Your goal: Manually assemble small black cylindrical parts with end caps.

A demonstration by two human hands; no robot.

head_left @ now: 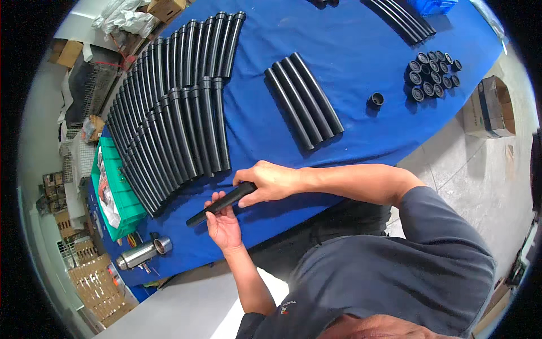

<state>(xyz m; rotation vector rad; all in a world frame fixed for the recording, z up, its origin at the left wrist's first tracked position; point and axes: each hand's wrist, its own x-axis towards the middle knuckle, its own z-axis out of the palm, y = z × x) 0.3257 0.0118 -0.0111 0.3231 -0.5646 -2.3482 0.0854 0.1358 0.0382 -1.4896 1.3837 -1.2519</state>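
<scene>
Black tube [230,199] in 2 hands [226,233] [272,181], bare cloth [254,127] beyond

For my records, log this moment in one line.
left hand: holding black tube; right hand: around its end; lone cap: on blue cloth

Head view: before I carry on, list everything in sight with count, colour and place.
Held tube: one, black, in both hands
Collared tubes: over thirty, black, two fanned rows, table left
Loose tubes: four, black, mid-table
Far tubes: several, black, top right
Single cap: one, black, right of loose tubes
Clustered caps: over ten, black, table right
Bin: one, blue, top right
Crate: one, green, table's left edge
Metal cylinder: one, silver, lower left
Tablecloth: one, blue, under tubes
Cardboard box: one, brown, floor right
Background clutter: uncountable, mixed, far left
Left hand: one, bare, tube's lower part
Right hand: one, bare, tube's upper end
</scene>
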